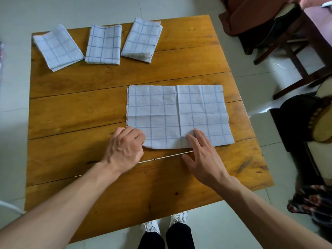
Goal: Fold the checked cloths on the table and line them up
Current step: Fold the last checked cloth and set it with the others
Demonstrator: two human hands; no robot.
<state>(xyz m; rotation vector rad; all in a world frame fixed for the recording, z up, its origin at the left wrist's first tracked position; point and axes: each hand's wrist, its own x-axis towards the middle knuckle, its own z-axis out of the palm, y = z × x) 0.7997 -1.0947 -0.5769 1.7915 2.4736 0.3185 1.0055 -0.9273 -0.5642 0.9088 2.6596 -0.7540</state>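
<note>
the left hand (125, 148) is sitting at the near left corner of the big cloth (177, 115). its fingers are curling over that corner, and it looks like they are pinching the edge, though the fingertips are hiding so i cannot be sure how tight. the right hand (203, 155) is lying mostly flat with its fingers straight, and its fingertips are resting on the near edge of the same cloth, close to the middle crease. it is not holding anything.

the big cloth is lying open and flat on the near right part of the wooden table (71, 123). its near edge is bending up a little between the two hands.

three folded cloths are waiting in a row at the far left of the table: the left folded cloth (58, 47), the middle folded cloth (103, 44) and the right folded cloth (142, 40). the left and right ones are sitting a bit crooked.

here is what could be going wrong next. if only the left corner is lifting, the cloth may be folding crooked and the edges may not be meeting. if the flat right hand is pushing while the left is pulling, the cloth may be bunching up. the cloth's right side is close to the table edge, so a hard tug could be sliding it off. and the row may be ending up messy, since two cloths there are already leaning.
</note>
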